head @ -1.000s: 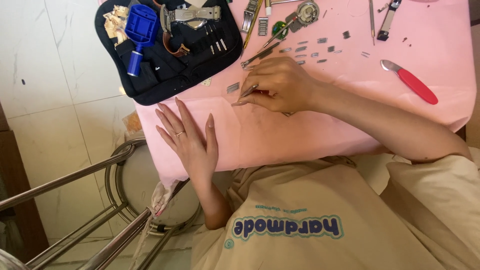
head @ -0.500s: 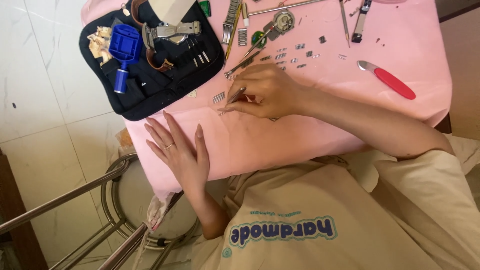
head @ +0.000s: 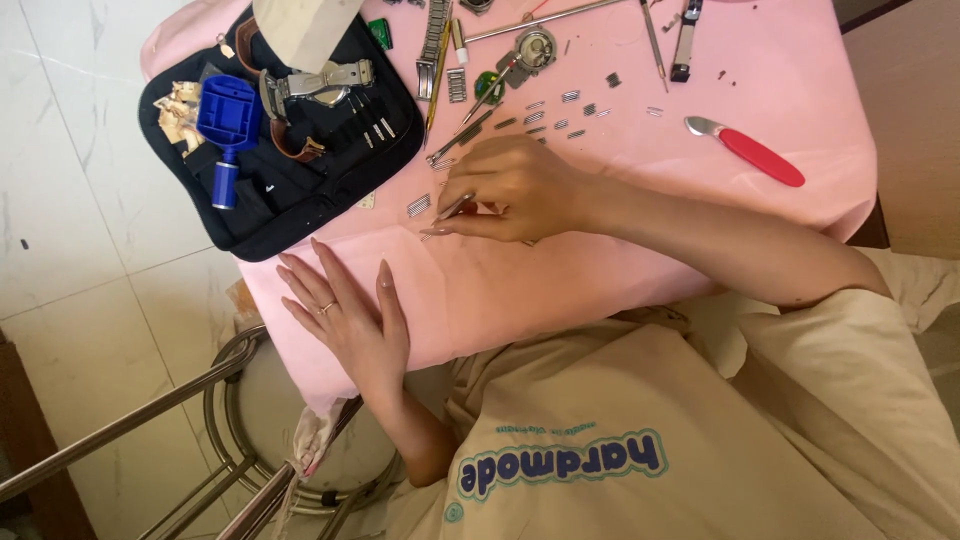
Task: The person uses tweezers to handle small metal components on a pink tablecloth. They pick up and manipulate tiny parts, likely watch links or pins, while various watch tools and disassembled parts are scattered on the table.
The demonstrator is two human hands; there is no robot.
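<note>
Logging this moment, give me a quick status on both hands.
Left hand flat on pink cloth, empty. Right hand pinching thin metal tool, tip beside small metal link. Nothing in the way.

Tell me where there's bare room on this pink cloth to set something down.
Free: the pink cloth below the red-handled tool, right of the right hand. Crowded: watch links and tools along the top; black tool pouch at left.

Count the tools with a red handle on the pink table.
1. A red-handled tool lies on the pink cloth, out beyond the right hand and apart from it. Others may lie out of view.
</note>
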